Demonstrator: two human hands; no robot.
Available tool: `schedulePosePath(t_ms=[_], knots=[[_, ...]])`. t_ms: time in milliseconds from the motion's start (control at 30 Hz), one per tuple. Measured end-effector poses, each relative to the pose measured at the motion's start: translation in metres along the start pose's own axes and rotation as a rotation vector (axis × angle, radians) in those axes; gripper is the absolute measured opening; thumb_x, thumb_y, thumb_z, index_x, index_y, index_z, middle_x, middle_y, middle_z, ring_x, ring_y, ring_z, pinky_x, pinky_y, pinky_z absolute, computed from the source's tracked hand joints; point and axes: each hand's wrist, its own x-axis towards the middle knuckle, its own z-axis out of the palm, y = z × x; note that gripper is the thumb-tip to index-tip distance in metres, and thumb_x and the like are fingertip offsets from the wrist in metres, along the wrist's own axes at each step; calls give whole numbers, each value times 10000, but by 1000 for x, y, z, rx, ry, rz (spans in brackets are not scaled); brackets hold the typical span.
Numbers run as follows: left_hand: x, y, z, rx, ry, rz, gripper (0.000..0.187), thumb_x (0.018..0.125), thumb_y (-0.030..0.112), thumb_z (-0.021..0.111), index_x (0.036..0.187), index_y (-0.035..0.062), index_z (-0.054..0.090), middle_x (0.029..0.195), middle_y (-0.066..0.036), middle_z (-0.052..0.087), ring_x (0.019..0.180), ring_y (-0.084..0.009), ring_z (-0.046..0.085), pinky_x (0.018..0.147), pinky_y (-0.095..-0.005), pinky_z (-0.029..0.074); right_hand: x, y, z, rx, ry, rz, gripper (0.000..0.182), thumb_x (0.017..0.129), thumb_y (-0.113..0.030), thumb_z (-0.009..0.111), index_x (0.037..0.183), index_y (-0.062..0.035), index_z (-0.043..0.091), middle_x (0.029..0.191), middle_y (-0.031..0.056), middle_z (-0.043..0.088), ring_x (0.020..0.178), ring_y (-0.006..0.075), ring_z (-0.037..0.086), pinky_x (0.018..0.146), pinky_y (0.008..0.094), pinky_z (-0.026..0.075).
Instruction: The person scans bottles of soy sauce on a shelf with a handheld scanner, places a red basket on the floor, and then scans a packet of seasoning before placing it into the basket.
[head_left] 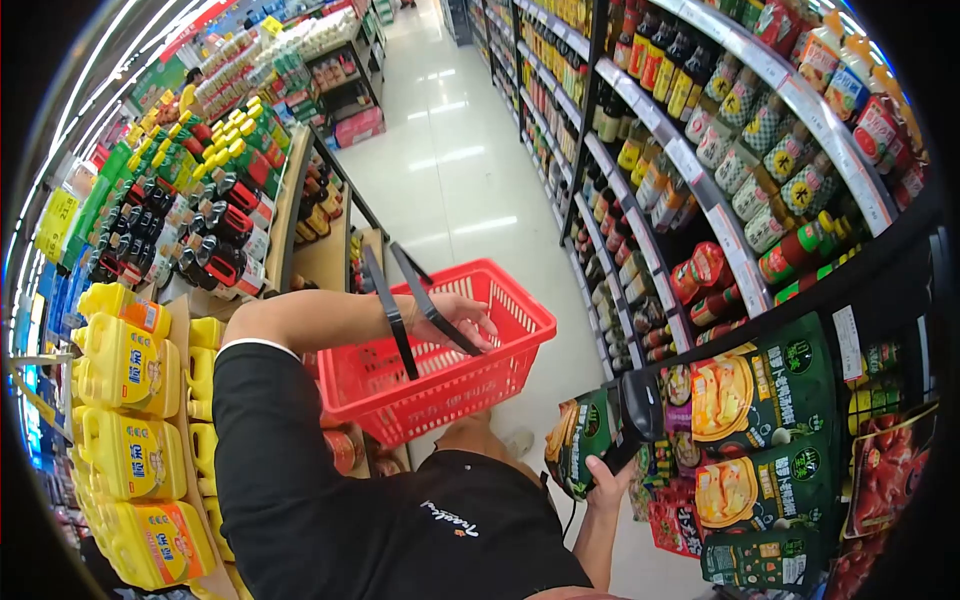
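A red plastic shopping basket hangs from my left forearm by its two black handles. My left hand reaches over the basket's interior, fingers loosely bent and apart, holding nothing. My right hand is closed around the grip of a black handheld barcode scanner, with its head pointing up toward the shelf. Right beside the scanner and my fingers is a dark green food packet; I cannot tell whether my right hand also grips it. Similar large green soup packets hang on the rack to the right.
Shelves with bottles and jars line the right side. On the left stand yellow jugs and dark sauce bottles on a wooden-edged display. Between them the pale tiled aisle floor runs ahead. Red packets hang low at right.
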Motion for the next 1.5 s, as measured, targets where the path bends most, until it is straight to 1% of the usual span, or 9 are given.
schedulePosePath(t_ms=[67,233,367,533,567,700,800,967,1500], knots=[[23,-19,-12,-2,36,-75,541,1077,402,305,1189,-59,566,923,-220,725,1007,-298,704,876,-386,570,-1,19,-25,-82,-47,95,757,718,-45,716,1406,8,405,1218,76,523,1081,179,529,972,318,411],[85,-80,-61,132,35,-281,711,1026,586,317,1227,-43,580,902,-178,712,846,-254,714,869,-423,551,0,3,1,-130,84,65,363,727,-128,762,977,-51,511,886,3,508,807,104,498,747,263,412],[182,-120,-115,-377,35,-121,844,981,697,255,1230,-43,576,731,-91,656,649,-203,656,859,-435,543,-2,15,-5,-142,115,127,325,749,-101,744,977,-49,518,871,-5,524,784,97,512,726,252,417],[217,-103,-80,-789,-9,166,855,944,761,257,1017,-12,615,589,12,435,495,-132,465,674,-428,506,-6,40,-10,-183,161,266,273,756,-51,741,949,-46,548,854,-11,553,788,93,528,739,254,420],[226,-100,-86,-698,152,117,632,971,649,417,876,48,585,599,-3,470,491,-145,460,581,-392,469,-5,44,-12,-215,159,289,271,756,-59,742,945,-45,548,853,-11,552,781,92,525,731,254,420],[290,-141,-142,-361,377,51,275,976,301,580,770,129,521,620,-7,488,547,-160,504,543,-310,466,-14,60,-19,-303,201,381,278,754,-75,745,948,-44,549,853,-10,554,764,86,519,712,248,416],[338,-154,-157,-384,493,13,254,980,314,571,809,127,549,663,-8,539,609,-176,583,552,-292,481,-17,67,-7,-460,287,463,248,765,-80,755,927,-38,572,841,-17,554,773,81,518,706,259,429],[426,-152,-159,-175,569,-118,160,947,216,600,1007,68,611,913,-64,700,859,-189,676,828,-419,521,-30,81,11,-626,411,598,249,766,-78,768,954,-5,623,849,-7,598,767,97,541,716,269,461],[585,-183,-203,201,714,-103,230,834,210,747,891,-8,700,697,-74,651,587,-171,593,533,-351,445,1,144,60,-558,659,768,145,768,-34,744,869,8,650,772,-15,618,701,78,528,656,265,453]])
